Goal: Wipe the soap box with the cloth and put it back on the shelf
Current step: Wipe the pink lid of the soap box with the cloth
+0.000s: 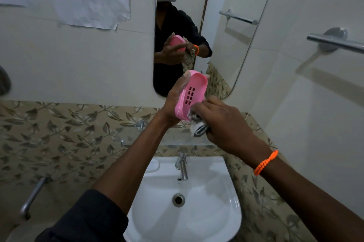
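The pink soap box [194, 91] is held up on edge in front of the mirror, its slotted inside facing me. My left hand [174, 101] grips it from the left, fingers wrapped behind it. My right hand [222, 123] holds a bunched grey and white cloth [198, 128] against the box's lower right end. A glass shelf [149, 137] runs along the wall just below both hands, above the sink.
A white sink [220, 220] with a chrome tap [182, 166] lies below. The mirror [226, 44] shows a person in dark clothing with the box. A towel bar [336, 41] juts out at the right; a grab bar [32, 195] is at lower left.
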